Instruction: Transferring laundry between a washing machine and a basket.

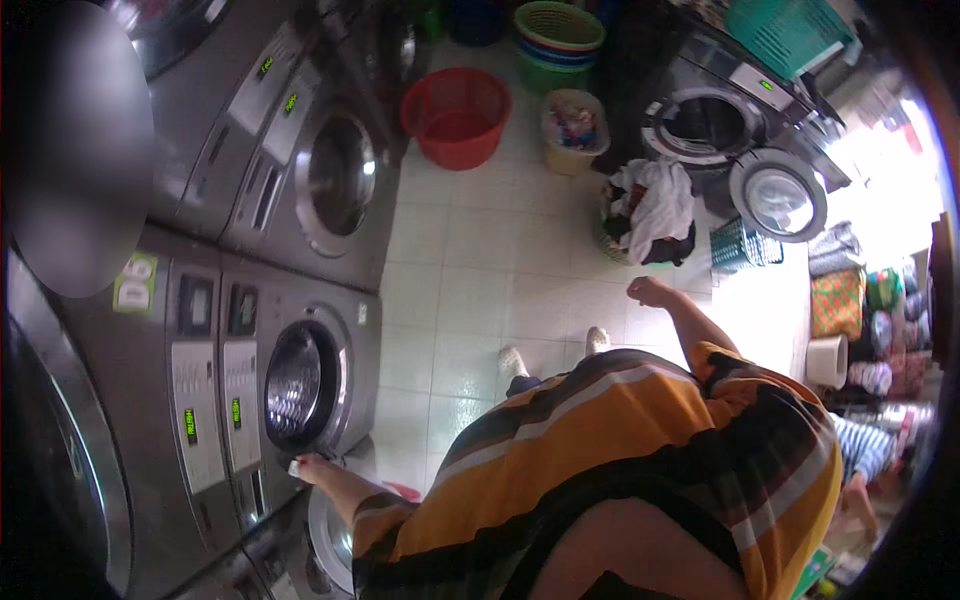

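Note:
My left hand (312, 467) is closed around a small white thing (294, 468), too small to name. It is beside the front of a grey front-load washing machine (360, 400), below its round opening (300, 385), where the metal drum shows. An open round door (330, 535) is just below my left forearm. My right hand (651, 291) hangs over the tiled floor with its fingers curled in and nothing visible in them. Nearest to it is a basket (615, 245) heaped with white and dark laundry (655, 205).
Stacked grey machines (340, 180) line the left. A red tub (457, 118), a cream bin (575, 160) and stacked baskets (558, 30) stand at the back. At right, another machine's door (780, 195) hangs open above a teal basket (742, 246); bags (838, 302) and another person (862, 450) are beyond.

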A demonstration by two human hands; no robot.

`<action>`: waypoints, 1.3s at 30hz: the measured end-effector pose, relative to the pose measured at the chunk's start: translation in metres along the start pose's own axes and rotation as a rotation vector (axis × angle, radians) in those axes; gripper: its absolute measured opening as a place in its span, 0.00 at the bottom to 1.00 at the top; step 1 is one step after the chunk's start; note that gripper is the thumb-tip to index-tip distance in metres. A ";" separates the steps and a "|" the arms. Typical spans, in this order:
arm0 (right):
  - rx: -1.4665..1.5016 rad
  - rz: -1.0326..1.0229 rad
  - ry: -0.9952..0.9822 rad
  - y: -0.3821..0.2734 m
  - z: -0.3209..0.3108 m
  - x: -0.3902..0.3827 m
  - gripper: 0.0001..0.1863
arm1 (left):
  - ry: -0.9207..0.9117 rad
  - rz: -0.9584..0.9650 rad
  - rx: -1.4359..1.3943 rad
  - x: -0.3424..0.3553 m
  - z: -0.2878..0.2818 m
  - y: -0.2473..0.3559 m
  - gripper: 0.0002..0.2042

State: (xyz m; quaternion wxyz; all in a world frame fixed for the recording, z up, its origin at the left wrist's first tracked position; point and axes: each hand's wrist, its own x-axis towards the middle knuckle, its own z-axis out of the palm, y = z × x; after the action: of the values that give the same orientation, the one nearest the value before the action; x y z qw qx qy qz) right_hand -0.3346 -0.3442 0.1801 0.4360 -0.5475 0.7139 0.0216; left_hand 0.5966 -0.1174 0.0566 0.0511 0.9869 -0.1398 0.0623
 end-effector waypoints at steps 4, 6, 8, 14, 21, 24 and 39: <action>-0.013 -0.007 -0.064 -0.003 -0.001 0.002 0.14 | 0.031 0.600 0.102 -0.108 0.056 0.011 0.10; 0.041 -0.062 -0.033 0.051 0.001 -0.012 0.13 | -0.063 0.932 -0.257 -0.205 0.087 0.103 0.07; 0.041 -0.035 -0.020 0.100 -0.001 -0.021 0.12 | -0.891 0.468 -0.865 -0.345 0.035 0.218 0.11; 0.179 0.134 -0.120 0.198 -0.037 -0.065 0.14 | -1.078 0.283 -0.985 -0.522 -0.029 0.385 0.04; 0.319 0.328 0.078 0.359 -0.094 -0.115 0.13 | -1.672 -0.336 -1.641 -0.652 -0.074 0.552 0.03; 0.437 0.533 0.149 0.419 -0.109 -0.132 0.13 | -1.786 -0.274 -1.649 -0.727 -0.143 0.631 0.05; 0.740 0.605 0.385 0.542 -0.175 -0.063 0.15 | -1.927 0.288 -1.454 -0.973 -0.205 0.940 0.04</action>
State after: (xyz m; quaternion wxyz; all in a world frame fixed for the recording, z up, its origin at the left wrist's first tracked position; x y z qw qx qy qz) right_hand -0.8716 -0.1686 0.0868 0.4357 -0.1198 0.8674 -0.2085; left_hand -0.6190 -0.7293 0.2037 0.4602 0.3455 -0.2311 -0.7845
